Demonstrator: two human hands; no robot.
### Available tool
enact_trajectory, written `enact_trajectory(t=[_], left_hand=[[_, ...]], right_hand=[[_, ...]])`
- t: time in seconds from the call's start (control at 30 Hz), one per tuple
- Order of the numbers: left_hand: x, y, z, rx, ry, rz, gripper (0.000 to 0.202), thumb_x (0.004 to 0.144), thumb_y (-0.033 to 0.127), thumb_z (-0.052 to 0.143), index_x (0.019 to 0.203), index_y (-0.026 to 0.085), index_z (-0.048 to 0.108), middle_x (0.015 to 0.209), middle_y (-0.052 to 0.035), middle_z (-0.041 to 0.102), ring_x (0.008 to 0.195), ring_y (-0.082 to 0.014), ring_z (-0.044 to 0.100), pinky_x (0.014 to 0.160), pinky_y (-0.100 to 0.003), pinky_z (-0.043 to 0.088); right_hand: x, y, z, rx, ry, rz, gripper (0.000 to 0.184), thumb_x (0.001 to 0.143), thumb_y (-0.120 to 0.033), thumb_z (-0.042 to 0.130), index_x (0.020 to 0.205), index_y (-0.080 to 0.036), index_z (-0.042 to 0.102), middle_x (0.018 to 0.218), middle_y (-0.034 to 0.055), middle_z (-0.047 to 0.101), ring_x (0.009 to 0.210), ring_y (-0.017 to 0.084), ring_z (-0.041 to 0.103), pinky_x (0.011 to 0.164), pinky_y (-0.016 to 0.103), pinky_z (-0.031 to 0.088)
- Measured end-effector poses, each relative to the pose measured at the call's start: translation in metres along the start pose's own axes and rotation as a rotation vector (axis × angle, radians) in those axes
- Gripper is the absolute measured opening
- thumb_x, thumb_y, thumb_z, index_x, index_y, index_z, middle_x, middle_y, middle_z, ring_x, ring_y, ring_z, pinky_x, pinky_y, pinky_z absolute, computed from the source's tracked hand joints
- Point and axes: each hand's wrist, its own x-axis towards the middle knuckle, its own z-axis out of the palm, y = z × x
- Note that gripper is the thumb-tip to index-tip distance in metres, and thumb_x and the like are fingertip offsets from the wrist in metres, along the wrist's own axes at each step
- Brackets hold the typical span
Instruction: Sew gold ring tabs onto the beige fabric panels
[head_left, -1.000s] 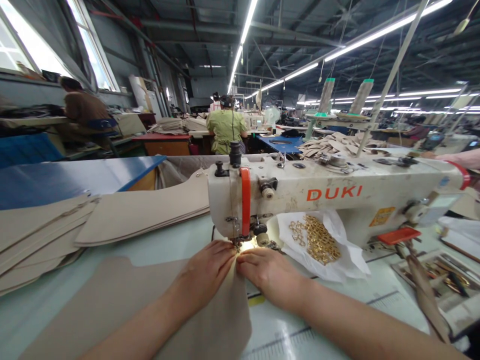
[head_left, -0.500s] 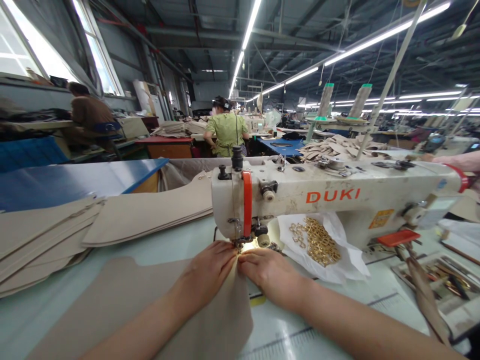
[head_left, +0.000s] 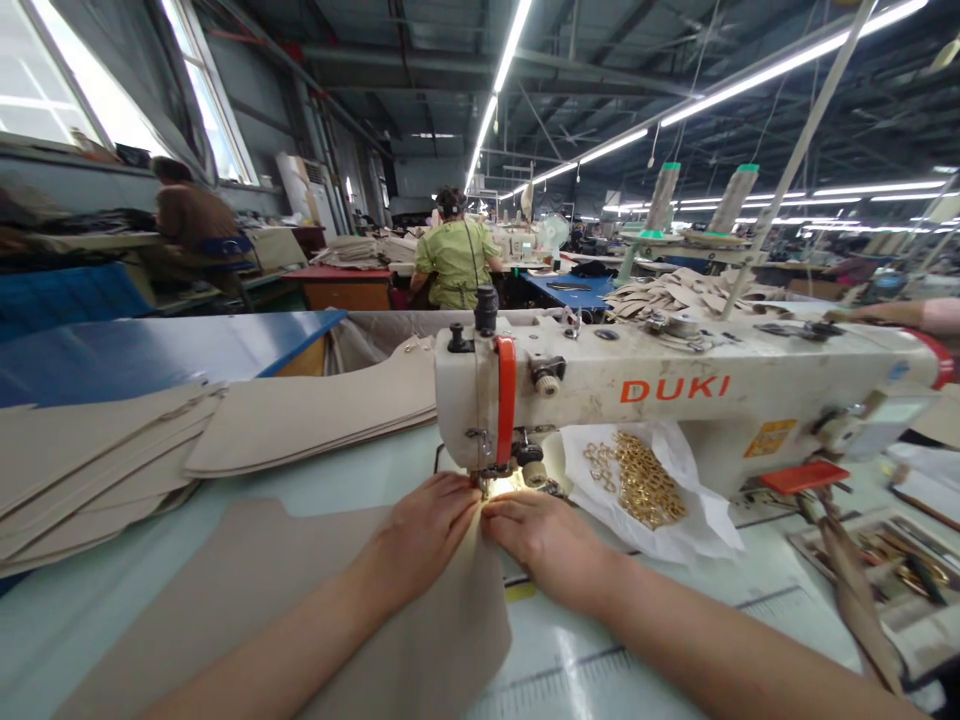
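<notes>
A large beige fabric panel [head_left: 300,560] lies on the sewing table, its far edge under the needle area of a white sewing machine [head_left: 585,370] marked DUKI. My left hand [head_left: 424,525] is closed on the panel just left of the needle, fingers together. From the right, my right hand [head_left: 544,540] pinches the panel's edge close to the needle, thumb and fingers pressed together. Both sets of fingertips almost meet under the lit presser foot [head_left: 487,485]. My hands partly cover the stitching spot, so the seam there is hidden.
White paper with gold metal rings [head_left: 645,480] lies under the machine arm. Stacked beige panels [head_left: 315,415] rest at the left. A tool tray [head_left: 892,570] sits at the right. Thread cones [head_left: 664,200] stand behind. A person in green [head_left: 457,255] sits farther back.
The view has shifted slightly, with the machine appearing a little farther right. Both hands keep their hold on the panel at the needle, with hardly any movement.
</notes>
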Motion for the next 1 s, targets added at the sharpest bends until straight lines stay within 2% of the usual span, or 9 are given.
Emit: enact_trajectory(t=[0.17, 0.33, 0.43, 0.57, 0.7, 0.77, 1.0], left_hand=[[-0.007, 0.004, -0.003, -0.037, 0.026, -0.018, 0.023, 0.091, 0.017, 0.041, 0.092, 0.017, 0.064, 0.093, -0.0067, 0.069, 0.09, -0.0187, 0.062, 0.083, -0.034, 0.053], [-0.043, 0.026, -0.024, -0.092, 0.022, -0.057, 0.023, 0.09, 0.014, 0.042, 0.096, 0.018, 0.063, 0.096, -0.0068, 0.068, 0.09, -0.0174, 0.062, 0.081, -0.031, 0.053], [-0.057, 0.038, -0.033, -0.102, 0.012, -0.093, 0.022, 0.089, 0.012, 0.043, 0.096, 0.018, 0.063, 0.094, -0.0067, 0.068, 0.089, -0.0178, 0.061, 0.081, -0.032, 0.053], [-0.051, 0.041, -0.033, -0.127, 0.01, -0.213, 0.018, 0.082, 0.01, 0.052, 0.094, 0.018, 0.062, 0.09, -0.0045, 0.066, 0.087, -0.0184, 0.059, 0.079, -0.032, 0.051], [-0.036, 0.041, -0.026, -0.115, 0.003, -0.345, 0.012, 0.078, 0.009, 0.055, 0.075, 0.018, 0.061, 0.079, -0.0022, 0.062, 0.081, -0.0182, 0.057, 0.074, -0.031, 0.049], [-0.032, 0.042, -0.025, -0.107, -0.015, -0.367, 0.015, 0.078, 0.008, 0.054, 0.069, 0.018, 0.059, 0.077, -0.0016, 0.06, 0.08, -0.0179, 0.056, 0.073, -0.03, 0.047], [-0.03, 0.046, -0.032, -0.06, -0.132, -0.382, 0.014, 0.077, 0.006, 0.053, 0.072, 0.018, 0.058, 0.08, -0.002, 0.059, 0.085, -0.0186, 0.054, 0.074, -0.029, 0.045]], right_hand=[[-0.001, -0.005, -0.002, 0.002, -0.001, -0.036, 0.009, 0.09, -0.013, 0.053, 0.092, -0.012, 0.062, 0.098, 0.0098, 0.067, 0.101, 0.018, 0.059, 0.091, 0.029, 0.046], [-0.007, -0.027, 0.006, 0.057, 0.069, -0.186, 0.015, 0.093, -0.019, 0.049, 0.084, -0.016, 0.06, 0.088, 0.0047, 0.066, 0.088, 0.016, 0.059, 0.083, 0.028, 0.047], [-0.008, -0.035, 0.01, 0.067, 0.091, -0.246, 0.018, 0.094, -0.018, 0.046, 0.082, -0.017, 0.059, 0.084, 0.0041, 0.065, 0.084, 0.016, 0.058, 0.081, 0.028, 0.047], [-0.009, -0.036, 0.011, 0.056, 0.122, -0.268, 0.017, 0.093, -0.016, 0.044, 0.086, -0.016, 0.06, 0.087, 0.0059, 0.066, 0.088, 0.017, 0.059, 0.083, 0.029, 0.048], [-0.01, -0.036, 0.011, 0.035, 0.13, -0.269, 0.016, 0.092, -0.013, 0.045, 0.088, -0.015, 0.06, 0.09, 0.0069, 0.066, 0.09, 0.017, 0.059, 0.084, 0.029, 0.049], [-0.01, -0.036, 0.011, 0.033, 0.139, -0.268, 0.015, 0.092, -0.013, 0.046, 0.087, -0.016, 0.06, 0.089, 0.0069, 0.067, 0.09, 0.016, 0.06, 0.084, 0.028, 0.049], [-0.01, -0.041, 0.011, 0.074, 0.177, -0.267, 0.019, 0.091, -0.011, 0.044, 0.084, -0.017, 0.06, 0.086, 0.006, 0.067, 0.088, 0.017, 0.061, 0.082, 0.028, 0.05]])
